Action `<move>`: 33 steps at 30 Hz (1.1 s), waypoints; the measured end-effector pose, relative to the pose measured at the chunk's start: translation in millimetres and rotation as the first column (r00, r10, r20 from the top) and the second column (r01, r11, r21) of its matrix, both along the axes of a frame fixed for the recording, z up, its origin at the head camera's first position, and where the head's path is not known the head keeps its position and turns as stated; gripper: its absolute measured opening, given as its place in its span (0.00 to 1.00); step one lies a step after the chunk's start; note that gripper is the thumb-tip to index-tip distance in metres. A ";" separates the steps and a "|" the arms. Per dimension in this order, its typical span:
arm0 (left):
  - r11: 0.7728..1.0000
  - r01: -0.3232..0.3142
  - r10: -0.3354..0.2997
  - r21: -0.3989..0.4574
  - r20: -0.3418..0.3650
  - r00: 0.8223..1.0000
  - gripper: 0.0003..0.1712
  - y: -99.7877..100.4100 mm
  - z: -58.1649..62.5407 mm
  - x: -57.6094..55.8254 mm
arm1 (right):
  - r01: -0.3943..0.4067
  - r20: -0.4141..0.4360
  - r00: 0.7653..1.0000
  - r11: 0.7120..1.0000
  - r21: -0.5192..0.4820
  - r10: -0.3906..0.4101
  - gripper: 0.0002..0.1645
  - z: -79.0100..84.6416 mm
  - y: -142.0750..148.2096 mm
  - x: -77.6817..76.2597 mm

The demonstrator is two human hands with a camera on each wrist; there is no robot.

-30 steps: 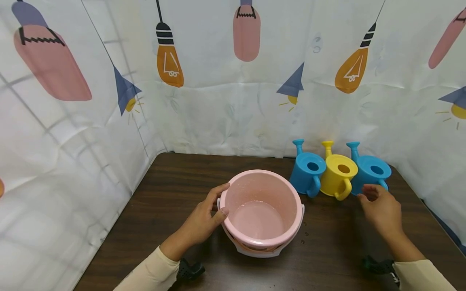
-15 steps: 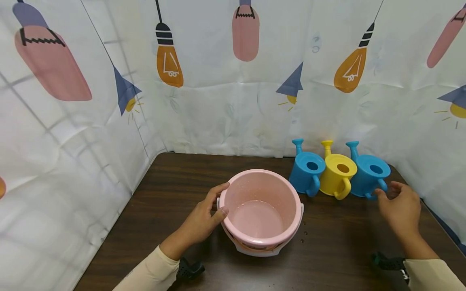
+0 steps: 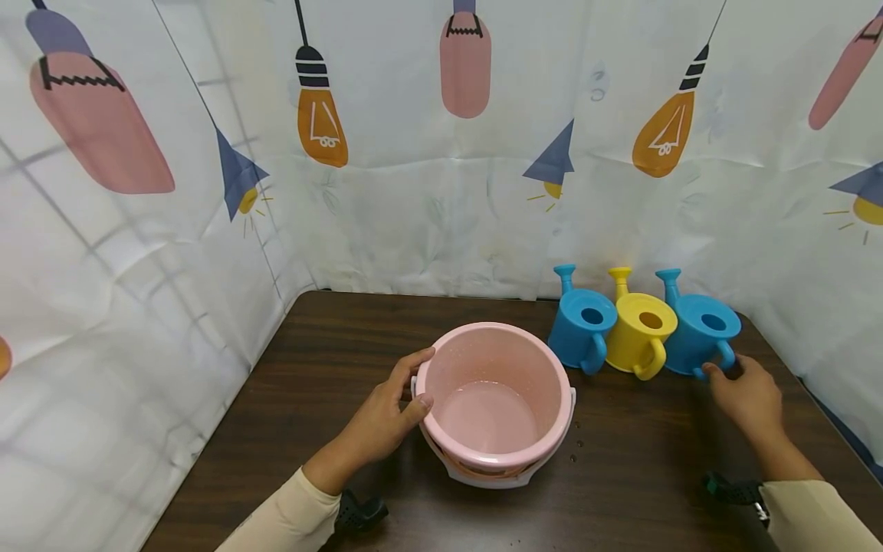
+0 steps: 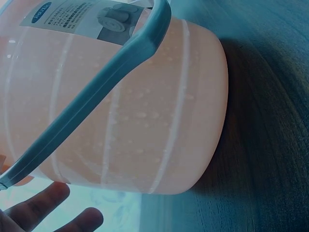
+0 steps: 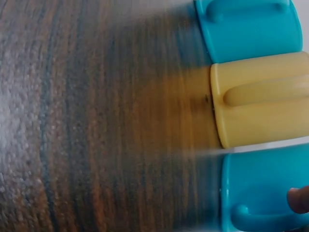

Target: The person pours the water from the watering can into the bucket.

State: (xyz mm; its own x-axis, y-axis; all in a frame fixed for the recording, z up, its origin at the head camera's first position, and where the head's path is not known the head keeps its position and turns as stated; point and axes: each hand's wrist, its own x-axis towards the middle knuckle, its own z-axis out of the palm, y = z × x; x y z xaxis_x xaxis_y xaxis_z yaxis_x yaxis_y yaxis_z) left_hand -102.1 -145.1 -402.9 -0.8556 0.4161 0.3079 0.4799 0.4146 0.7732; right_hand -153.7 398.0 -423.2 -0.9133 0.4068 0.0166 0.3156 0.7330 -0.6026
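A pink bucket (image 3: 494, 461) with a pale carrying handle stands upright mid-table; drops cling to its inner wall. My left hand (image 3: 375, 425) touches the left rim with thumb and forefinger spread. In the left wrist view, two straight fingers (image 4: 46, 200) extend beside the bucket's side. Three toy watering cans stand in a row at back right: a blue can (image 3: 567, 337), a yellow can (image 3: 624, 349) and another blue can (image 3: 690, 341). At the rightmost can, my right hand (image 3: 752, 399) pinches the handle, its thumb (image 5: 300, 199) showing against the blue body.
The dark wood table (image 3: 345, 330) carries a few water drops (image 3: 578, 443) right of the bucket. A white printed curtain (image 3: 414, 215) hangs along the table's back and left sides. A label (image 4: 77, 19) is stuck on the bucket's outside.
My right hand has moved right from the front of the rightmost blue watering can, then come in to its handle. My left hand and the bucket have stayed put.
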 end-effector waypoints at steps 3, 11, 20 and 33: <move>1.000 0.000 0.000 -0.002 0.002 1.000 0.35 0.1 0.3 0.3 | 0.006 -0.040 0.999 1.000 0.007 -0.006 0.34 -3.5 0.1 -1.8; 1.000 -0.004 0.004 -0.011 0.003 1.000 0.36 -0.7 -0.4 -0.6 | 0.045 -0.110 0.993 0.999 0.006 -0.044 0.25 -9.1 -2.4 -4.9; 1.000 0.003 -0.004 -0.005 -0.012 1.000 0.35 -0.2 -1.3 -1.5 | 0.075 -0.117 0.990 0.997 0.019 -0.073 0.25 -8.1 -1.3 -5.0; 1.000 -0.004 0.004 -0.009 -0.006 1.000 0.36 0.2 0.8 -0.9 | 0.061 -0.180 0.982 0.996 0.060 -0.049 0.26 14.7 7.9 2.9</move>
